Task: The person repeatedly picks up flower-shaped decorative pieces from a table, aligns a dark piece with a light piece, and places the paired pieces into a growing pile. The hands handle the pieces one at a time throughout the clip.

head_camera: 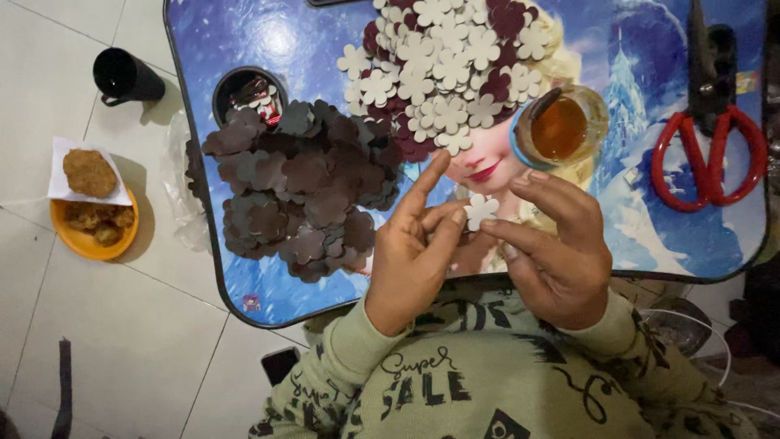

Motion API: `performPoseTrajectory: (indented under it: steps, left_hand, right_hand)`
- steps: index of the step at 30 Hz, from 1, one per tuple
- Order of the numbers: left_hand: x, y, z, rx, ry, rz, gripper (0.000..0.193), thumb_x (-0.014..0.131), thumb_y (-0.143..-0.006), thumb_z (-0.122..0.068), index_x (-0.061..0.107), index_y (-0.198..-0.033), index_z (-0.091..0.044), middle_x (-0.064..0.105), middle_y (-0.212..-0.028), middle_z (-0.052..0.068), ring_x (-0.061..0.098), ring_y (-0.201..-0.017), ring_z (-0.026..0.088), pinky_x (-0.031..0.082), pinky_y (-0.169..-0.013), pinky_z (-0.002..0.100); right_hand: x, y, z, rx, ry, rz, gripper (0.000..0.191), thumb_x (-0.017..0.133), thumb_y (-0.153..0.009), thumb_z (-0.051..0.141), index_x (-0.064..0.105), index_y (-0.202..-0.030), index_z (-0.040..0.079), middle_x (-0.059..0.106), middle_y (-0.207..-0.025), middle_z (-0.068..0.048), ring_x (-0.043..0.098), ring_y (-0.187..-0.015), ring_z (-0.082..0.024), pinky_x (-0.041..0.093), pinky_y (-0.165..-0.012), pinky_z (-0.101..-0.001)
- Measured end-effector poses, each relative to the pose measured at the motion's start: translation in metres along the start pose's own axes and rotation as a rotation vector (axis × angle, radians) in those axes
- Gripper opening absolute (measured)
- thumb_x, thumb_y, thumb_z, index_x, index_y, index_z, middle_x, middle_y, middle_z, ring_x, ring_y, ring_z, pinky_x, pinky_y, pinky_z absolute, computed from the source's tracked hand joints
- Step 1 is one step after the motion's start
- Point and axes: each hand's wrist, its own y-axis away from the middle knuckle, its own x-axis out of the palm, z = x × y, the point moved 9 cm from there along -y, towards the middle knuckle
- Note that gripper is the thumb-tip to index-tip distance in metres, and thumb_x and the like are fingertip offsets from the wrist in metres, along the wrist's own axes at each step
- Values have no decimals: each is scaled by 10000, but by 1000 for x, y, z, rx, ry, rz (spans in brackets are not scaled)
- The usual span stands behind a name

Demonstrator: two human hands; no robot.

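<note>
A small white flower-shaped cutout (pixel 479 210) sits pinched between the fingertips of both hands, just above the near edge of a small blue picture-printed table (pixel 244 293). My left hand (pixel 410 252) grips it from the left, index finger stretched out toward the piles. My right hand (pixel 556 252) holds it from the right. Behind the hands lies a heap of white and maroon flower cutouts (pixel 443 69). To the left is a spread of dark brown flower cutouts (pixel 301 191).
An open jar of amber glue with a brush (pixel 561 128) stands right of the white heap. Red-handled scissors (pixel 708 154) lie at the table's right. A dark cup holder with a wrapper (pixel 250 96) is at left. On the tiled floor are a black mug (pixel 126 77) and an orange bowl of fried food (pixel 91 215).
</note>
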Motion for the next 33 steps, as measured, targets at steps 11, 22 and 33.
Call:
performPoseTrajectory:
  steps: [11,22,33]
  left_hand:
    - [-2,3,1,-11,41,26,684,556,-1051,-28,266,-1665,-107,717,-1090,37,619,-930,42,559,-865,233]
    - [-4,0,9,-59,9,27,736,551,-1035,-38,202,-1674,-146,708,-1012,4,624,-880,37,575,-842,239]
    - [-9,3,15,-45,78,81,751,561,-1050,-19,196,-1698,-123,678,-951,3,590,-830,39,540,-799,219]
  right_hand:
    - [12,4,8,-162,202,2,354,751,-819,22,786,-1164,90,610,-1319,-180,530,-1291,-398,460,-1101,-485]
    - [15,8,6,-224,220,30,328,765,-836,71,800,-1160,108,617,-1320,-179,507,-1315,-380,453,-1117,-480]
    - [-6,14,-11,0,-152,-176,390,619,-931,-99,552,-1311,-46,656,-1270,-204,645,-1231,-372,532,-1055,-411]
